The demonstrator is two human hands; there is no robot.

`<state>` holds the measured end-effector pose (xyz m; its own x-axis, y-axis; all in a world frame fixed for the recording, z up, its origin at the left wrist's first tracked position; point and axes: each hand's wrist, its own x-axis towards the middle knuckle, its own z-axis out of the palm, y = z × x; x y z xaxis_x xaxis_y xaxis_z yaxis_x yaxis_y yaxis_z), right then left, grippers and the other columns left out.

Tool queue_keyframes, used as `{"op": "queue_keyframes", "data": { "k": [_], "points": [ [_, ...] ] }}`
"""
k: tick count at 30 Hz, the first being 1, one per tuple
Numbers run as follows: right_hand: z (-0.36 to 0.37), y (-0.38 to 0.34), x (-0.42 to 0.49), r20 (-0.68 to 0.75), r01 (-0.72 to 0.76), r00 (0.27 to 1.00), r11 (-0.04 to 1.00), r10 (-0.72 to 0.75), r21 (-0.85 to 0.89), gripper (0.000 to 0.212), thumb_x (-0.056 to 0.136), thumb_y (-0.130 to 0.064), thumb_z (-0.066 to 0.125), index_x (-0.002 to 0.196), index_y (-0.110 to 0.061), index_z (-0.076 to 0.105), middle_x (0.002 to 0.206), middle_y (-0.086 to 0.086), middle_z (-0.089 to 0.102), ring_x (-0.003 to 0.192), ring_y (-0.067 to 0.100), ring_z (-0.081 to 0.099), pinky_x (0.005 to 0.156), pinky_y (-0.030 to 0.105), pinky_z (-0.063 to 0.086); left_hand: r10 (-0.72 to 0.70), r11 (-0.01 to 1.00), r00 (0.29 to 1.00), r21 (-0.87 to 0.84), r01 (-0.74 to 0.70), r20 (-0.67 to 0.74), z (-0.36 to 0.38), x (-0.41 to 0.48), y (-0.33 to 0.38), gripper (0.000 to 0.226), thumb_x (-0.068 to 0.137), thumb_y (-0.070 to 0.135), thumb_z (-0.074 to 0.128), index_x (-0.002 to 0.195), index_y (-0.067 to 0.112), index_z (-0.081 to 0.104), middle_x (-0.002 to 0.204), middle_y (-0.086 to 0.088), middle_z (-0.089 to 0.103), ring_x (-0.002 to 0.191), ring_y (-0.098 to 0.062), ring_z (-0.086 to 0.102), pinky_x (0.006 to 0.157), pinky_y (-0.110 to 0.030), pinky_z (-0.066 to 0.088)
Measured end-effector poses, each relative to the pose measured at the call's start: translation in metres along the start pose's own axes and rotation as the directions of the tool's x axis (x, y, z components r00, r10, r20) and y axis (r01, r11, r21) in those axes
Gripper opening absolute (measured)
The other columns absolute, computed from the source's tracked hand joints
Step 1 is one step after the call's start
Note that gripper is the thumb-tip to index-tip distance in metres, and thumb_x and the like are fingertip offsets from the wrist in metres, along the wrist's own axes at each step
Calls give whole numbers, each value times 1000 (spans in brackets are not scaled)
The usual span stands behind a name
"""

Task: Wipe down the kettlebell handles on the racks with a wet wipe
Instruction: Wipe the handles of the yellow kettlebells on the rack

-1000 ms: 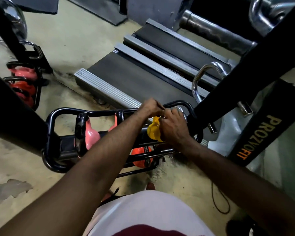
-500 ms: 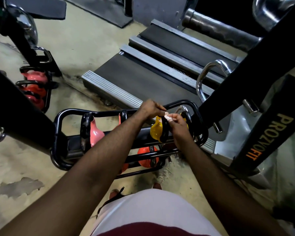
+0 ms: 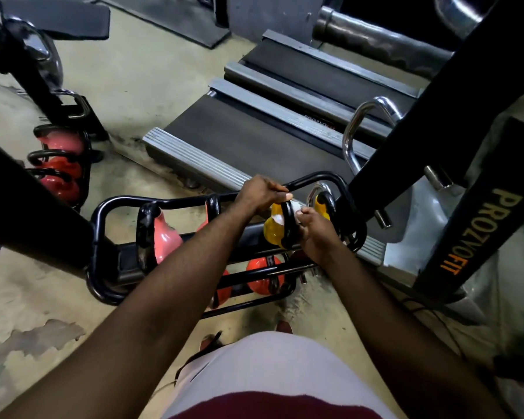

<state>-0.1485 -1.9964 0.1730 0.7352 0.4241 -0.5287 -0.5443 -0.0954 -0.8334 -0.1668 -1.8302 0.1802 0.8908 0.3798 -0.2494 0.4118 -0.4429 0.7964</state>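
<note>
Your right hand (image 3: 313, 229) pinched the wet wipe (image 3: 296, 208) between thumb and curled fingers, pressing it against the black handle (image 3: 288, 228) of the yellow kettlebell (image 3: 272, 231). A bit of white also showed on the other side of that handle, so the wipe seemed to lie round it. Your left hand (image 3: 262, 193) was curled over the top rail (image 3: 118, 202) of the rack, its thumb reaching to the top of the same handle.

That kettlebell sat on the rack's upper tier, with a second yellow one (image 3: 321, 205) just beside it on your right and a pink kettlebell (image 3: 164, 235) well apart on your left. Orange-red kettlebells (image 3: 262, 278) sat on the lower tier beneath your arms. Beyond the rack lay a treadmill (image 3: 254, 137) on the floor (image 3: 133, 86), and a black upright (image 3: 478, 234) with lettering slanted across on your right.
</note>
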Motion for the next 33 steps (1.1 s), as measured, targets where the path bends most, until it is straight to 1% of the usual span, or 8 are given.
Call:
{"op": "queue_keyframes", "data": {
  "k": [10,15,18,21,24,27,30,33],
  "points": [
    [4,3,1,-16,47,999,993,-46,104,14,101,-6,43,94,-14,53,90,12,64,79,25,61,74,38,49,48,998,999,-51,-47,8,10,-9,-10,42,71,44,84,107,23,77,102,7,76,91,-3,70,87,-27,57],
    [-16,29,-23,-46,230,970,961,-240,-156,10,98,-18,57,102,-10,61,98,13,69,89,28,66,81,48,54,39,997,999,-72,-40,-20,11,-11,-11,50,69,43,86,112,23,75,105,6,75,91,-3,69,86,-24,56],
    [-28,42,-44,-39,423,862,760,-506,-493,8,92,-22,68,99,-18,69,100,1,69,92,14,67,81,32,55,4,995,999,-99,-8,-36,10,-7,-8,49,70,43,86,112,21,75,106,5,75,94,-3,69,85,-21,53],
    [-25,35,-38,145,571,643,344,-752,-746,11,90,-13,69,101,-14,73,99,1,61,91,9,59,79,21,47,-36,996,999,-88,34,-22,8,-1,-2,52,69,47,85,113,21,74,109,4,75,99,-7,69,91,-26,55],
    [-21,22,-16,320,552,527,30,-787,-834,16,85,-15,70,101,-17,73,90,1,59,83,19,56,71,36,45,-59,998,998,-27,58,-18,10,4,6,55,68,55,83,113,25,73,112,6,73,101,-9,68,90,-30,56],
    [-28,29,-17,440,443,526,-207,-728,-872,15,83,-23,68,97,-20,71,88,1,54,83,22,54,74,35,37,-60,998,998,24,60,-27,15,8,14,54,68,56,82,112,25,74,112,4,73,103,-12,67,91,-28,54],
    [-35,35,-30,508,412,519,-319,-688,-853,16,84,-28,67,98,-23,70,88,1,55,86,24,54,78,35,32,-66,997,997,44,68,-40,16,9,21,53,68,54,83,111,24,75,109,1,74,100,-13,68,88,-24,54],
    [-24,12,-19,429,365,553,-254,-715,-895,16,78,-29,70,94,-26,71,89,-2,57,89,22,54,78,34,30,-87,995,995,54,89,-48,17,10,24,50,70,52,82,112,24,74,109,1,74,100,-14,67,86,-26,55]
  ]
}}
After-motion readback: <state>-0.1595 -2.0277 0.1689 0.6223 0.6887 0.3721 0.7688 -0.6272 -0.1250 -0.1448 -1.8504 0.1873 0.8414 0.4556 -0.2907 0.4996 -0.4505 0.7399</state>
